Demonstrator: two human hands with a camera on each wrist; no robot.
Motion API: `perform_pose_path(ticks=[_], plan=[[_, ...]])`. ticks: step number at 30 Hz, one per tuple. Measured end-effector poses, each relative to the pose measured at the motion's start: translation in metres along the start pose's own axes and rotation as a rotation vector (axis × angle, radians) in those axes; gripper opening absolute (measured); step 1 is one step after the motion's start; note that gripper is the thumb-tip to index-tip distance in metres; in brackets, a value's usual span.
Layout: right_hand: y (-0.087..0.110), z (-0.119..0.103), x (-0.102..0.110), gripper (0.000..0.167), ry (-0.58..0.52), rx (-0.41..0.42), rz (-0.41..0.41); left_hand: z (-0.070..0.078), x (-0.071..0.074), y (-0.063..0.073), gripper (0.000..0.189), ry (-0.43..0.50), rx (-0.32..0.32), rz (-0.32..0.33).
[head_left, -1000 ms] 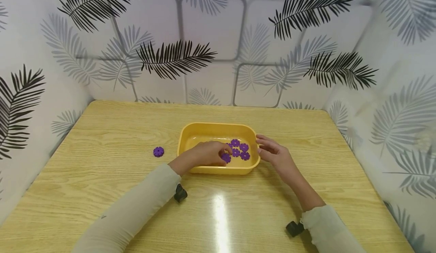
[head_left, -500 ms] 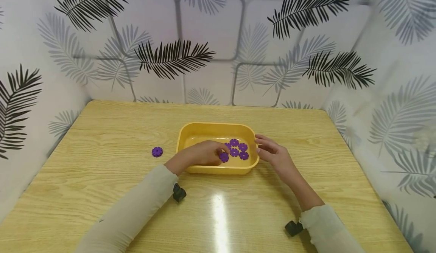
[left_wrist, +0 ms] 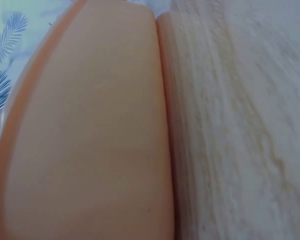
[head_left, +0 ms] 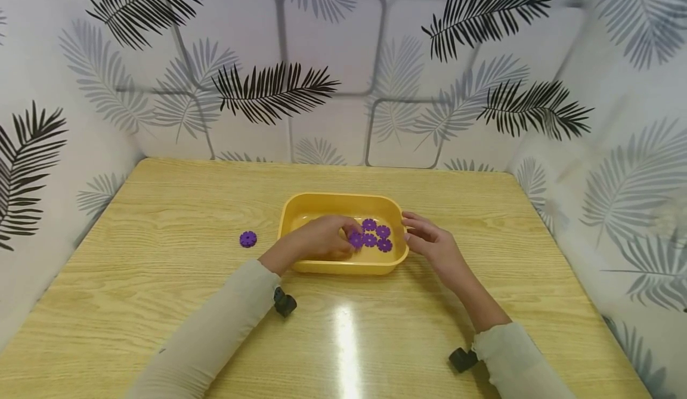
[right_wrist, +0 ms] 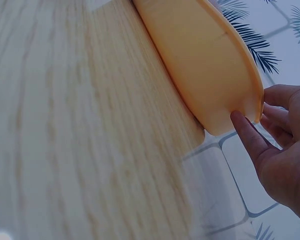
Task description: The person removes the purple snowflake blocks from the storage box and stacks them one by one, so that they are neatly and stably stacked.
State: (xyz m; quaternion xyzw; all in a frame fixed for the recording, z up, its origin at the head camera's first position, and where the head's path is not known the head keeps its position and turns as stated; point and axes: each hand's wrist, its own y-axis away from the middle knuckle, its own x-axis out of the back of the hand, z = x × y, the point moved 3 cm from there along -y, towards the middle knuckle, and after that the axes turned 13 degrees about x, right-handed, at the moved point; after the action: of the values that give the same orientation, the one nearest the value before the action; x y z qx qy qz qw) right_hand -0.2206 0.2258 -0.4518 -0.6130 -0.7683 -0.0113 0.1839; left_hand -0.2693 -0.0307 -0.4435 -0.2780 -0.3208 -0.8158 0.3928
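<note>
A yellow plastic basin [head_left: 333, 269] stands on the table, with several purple notched interlocking discs [head_left: 384, 245] lying flat at its right end. My left hand [head_left: 324, 237] reaches over the near left rim into the basin. Its thumb and fingers pinch a purple disc [head_left: 355, 240] just left of the others. In the left wrist view, the basin's outer wall [left_wrist: 90, 125] hides that hand. My right hand [head_left: 437, 249] steadies the basin's right end. In the right wrist view, its thumb [right_wrist: 245, 131] touches the outer wall and the other fingers reach the rim.
A small stack of purple discs [head_left: 248, 239] sits on the wooden table [head_left: 177, 268] left of the basin. Leaf-patterned sheeting [head_left: 333, 130] rises behind the table and along both sides.
My left hand has shifted slightly; the disc at its fingertips has moved up toward the others and now sits between thumb and fingers. My right hand stays at the basin's end.
</note>
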Motion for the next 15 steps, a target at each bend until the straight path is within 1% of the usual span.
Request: perform_pose_path(ticks=[8, 15], plan=[[0.001, -0.003, -0.002, 0.043, -0.017, 0.003, 0.001, 0.004, 0.01, 0.003, 0.039, 0.017, 0.014, 0.044], [0.001, -0.003, -0.002, 0.043, -0.01, 0.003, 0.005, 0.003, 0.022, 0.01, 0.042, 0.085, -0.01, 0.075]])
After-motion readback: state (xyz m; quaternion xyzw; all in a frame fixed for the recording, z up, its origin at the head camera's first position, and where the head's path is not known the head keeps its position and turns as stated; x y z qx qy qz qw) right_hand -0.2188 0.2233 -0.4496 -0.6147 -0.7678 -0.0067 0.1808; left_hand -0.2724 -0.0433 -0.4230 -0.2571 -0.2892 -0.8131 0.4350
